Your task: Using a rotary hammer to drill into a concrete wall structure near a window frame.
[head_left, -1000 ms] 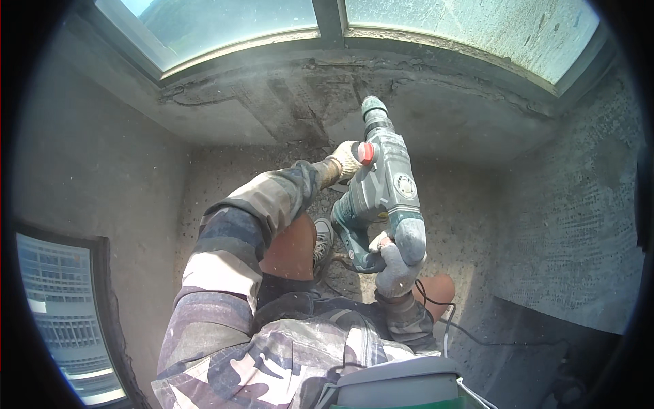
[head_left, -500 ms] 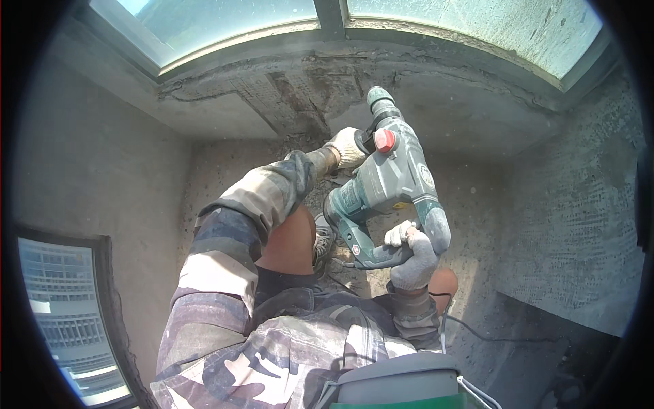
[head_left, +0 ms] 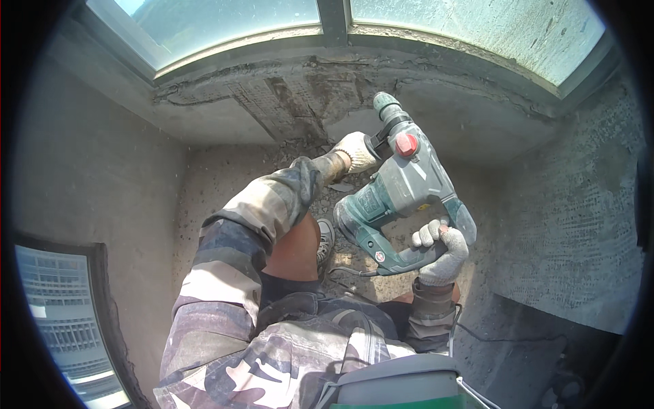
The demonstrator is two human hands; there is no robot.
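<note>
A dusty green and grey rotary hammer drill [head_left: 412, 187] with a red knob is held across my lap, its chuck tilted toward the chipped wall below the window; no bit shows in the chuck. My left hand [head_left: 357, 151], in a white knit glove, is closed round the black side handle near the chuck. My right hand [head_left: 439, 252], in a dusty knit glove, grips the rear handle, fingers curled over it. The drill's cord [head_left: 351, 272] runs out below that handle. My left sneaker [head_left: 325, 242] shows behind the drill's motor housing.
Chipped grooves [head_left: 293, 102] mark the wall under a large window [head_left: 228, 31]. Rubble [head_left: 300, 146] lies at its foot. Rough plaster [head_left: 565, 225] is on the right, a low window [head_left: 61, 313] left. A grey and green container [head_left: 398, 382] is at the lower edge, with another cord [head_left: 497, 339] nearby.
The drill has shifted to the right, its rear end and my right hand most of all, so it is more tilted. My left hand has moved slightly right with it.
</note>
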